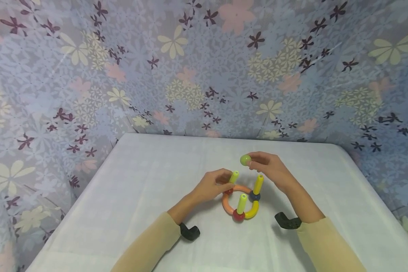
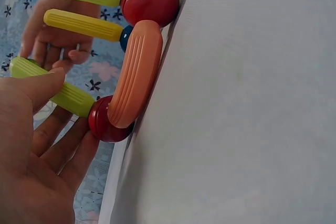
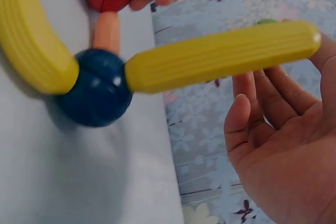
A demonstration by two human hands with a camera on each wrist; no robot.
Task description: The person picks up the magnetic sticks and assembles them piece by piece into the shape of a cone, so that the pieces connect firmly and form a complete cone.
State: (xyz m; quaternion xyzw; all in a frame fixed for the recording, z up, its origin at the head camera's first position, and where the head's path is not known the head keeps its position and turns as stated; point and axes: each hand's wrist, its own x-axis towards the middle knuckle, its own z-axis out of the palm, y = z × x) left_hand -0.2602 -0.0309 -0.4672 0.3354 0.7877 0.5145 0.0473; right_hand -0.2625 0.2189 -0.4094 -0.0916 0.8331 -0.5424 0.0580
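A ring of curved rods lies on the table, with orange rods (image 1: 227, 206) and a yellow one (image 1: 252, 211) joined by two red balls (image 1: 239, 215) and a blue ball (image 3: 95, 87). Upright from these balls stand a yellow stick (image 3: 220, 56) and two lime-green sticks (image 1: 241, 204). My left hand (image 1: 207, 186) holds the back-left green stick (image 2: 73, 100) between thumb and fingers, its fingertips by the red ball below. Above the ring's back side, my right hand (image 1: 270, 168) pinches a green ball (image 1: 245, 159), apart from the sticks. In the right wrist view the yellow stick mostly hides that ball.
A white cloth covers the table (image 1: 149, 181), whose far edge meets a flowered curtain (image 1: 207, 75). Dark wrist mounts (image 1: 189, 232) stick out inward from both sleeves, above the cloth.
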